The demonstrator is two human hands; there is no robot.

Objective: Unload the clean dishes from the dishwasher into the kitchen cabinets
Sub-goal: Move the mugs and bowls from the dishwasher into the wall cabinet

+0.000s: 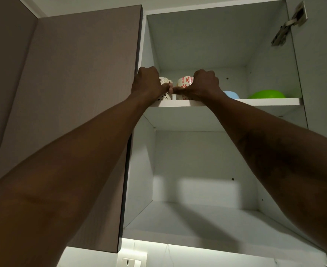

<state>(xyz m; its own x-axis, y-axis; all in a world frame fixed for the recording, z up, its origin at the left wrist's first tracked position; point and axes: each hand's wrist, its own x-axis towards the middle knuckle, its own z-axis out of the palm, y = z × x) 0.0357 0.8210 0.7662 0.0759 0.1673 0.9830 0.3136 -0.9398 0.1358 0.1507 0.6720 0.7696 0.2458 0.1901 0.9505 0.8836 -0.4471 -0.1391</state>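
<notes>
A person reaches both arms up into an open cabinet (270,60), to its upper shelf (255,102), at about 12 o'clock in the view. The left hand (147,82) is clenched round a cup (165,80) with dark markings. The right hand (205,83) is clenched round a second cup (185,80) printed with red flowers. On both hands the backs face the camera, so most of the fingers are hidden behind them, but the thumbs (170,89) come forward and touch each other between the two cups. The cups stand upright, just beside each other, at the left end of the shelf near its front edge. Their bases sit level with the shelf board, though it cannot be told whether they rest on it or are held just clear. At 3 o'clock from the right hand a blue bowl (232,94) lies on the same shelf, with a green bowl (267,94) further along at 3 o'clock again, close to the right wall. A metal hinge (289,24) shows on that wall at 1 o'clock. At 9 o'clock from the hands is a closed brown door (72,112). The arms throw shadows on the cabinet floor (178,218) at 6 o'clock.
</notes>
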